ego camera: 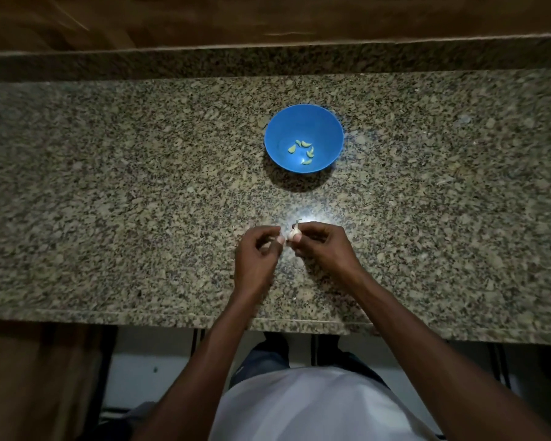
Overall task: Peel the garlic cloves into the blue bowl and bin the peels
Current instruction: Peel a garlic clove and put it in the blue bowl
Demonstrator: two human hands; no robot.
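Head view: granite bench (109,186) fills mid-frame. Blue bowl (303,137) sits upper centre, holding about five peeled cloves (303,149). Lower centre, right hand (318,246) pinches an unpeeled garlic piece (294,231) at its fingertips; left hand (260,253), fingers curled, pinches at the skin just beside it, though the contact is small and blurred. No bin in frame. Judgement: peeling partly done; this piece and binning the peels remain.
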